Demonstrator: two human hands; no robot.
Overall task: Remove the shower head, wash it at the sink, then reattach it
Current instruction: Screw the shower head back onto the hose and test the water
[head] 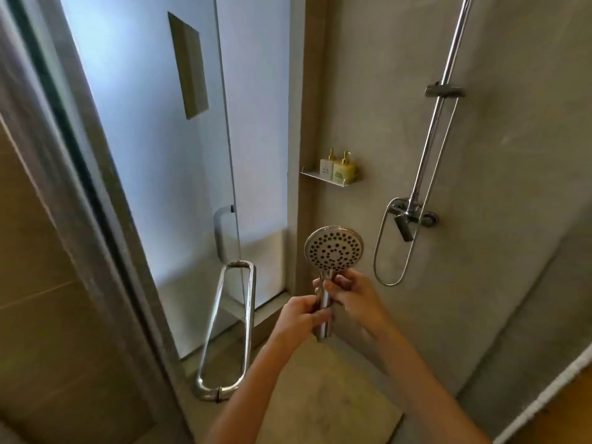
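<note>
In front of the chest, both hands close round the shower head's handle, long axis near upright. Left hand (302, 315) wraps the lower handle; right hand (347, 294) pinches it just above, nearer the face. Shower head (333, 248) points up, nozzles toward the camera. No hose visibly attached. Beyond, right: hose loop (392, 245) hangs from the tap (413, 214); rail holder (444, 91) stands empty, well apart.

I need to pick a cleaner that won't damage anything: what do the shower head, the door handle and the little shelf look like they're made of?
Shower head: chrome finish with mirror glints; metal or plated plastic, can't tell. Dark nozzles look rubbery.
Door handle: polished metal, bright reflections along the loop.
Shelf: thin pale sheet, possibly painted or brushed metal; too small to be sure.
</note>
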